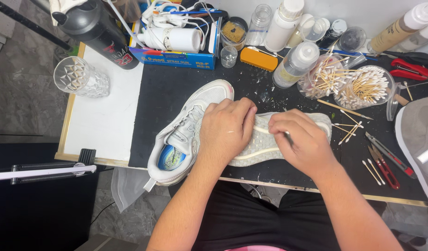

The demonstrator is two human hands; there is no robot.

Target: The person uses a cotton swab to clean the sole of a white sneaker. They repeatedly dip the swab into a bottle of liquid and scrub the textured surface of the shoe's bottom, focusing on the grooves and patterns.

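We see two white sneakers: the upright sneaker [186, 135] and, beside it, the overturned sneaker [270, 144], both on a black mat [163, 93]. Our left hand [225, 128] grips the overturned one; our right hand [302, 139] pinches a thin dark tool [288, 138], mostly hidden. Cotton-swab jars [363, 88], bottles [295, 65] and a grey shoe [418, 135], cut off, crowd behind.

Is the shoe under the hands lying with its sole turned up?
No: the white shoe lies on its side, sole facing the person, with the left hand and right hand on the sole.
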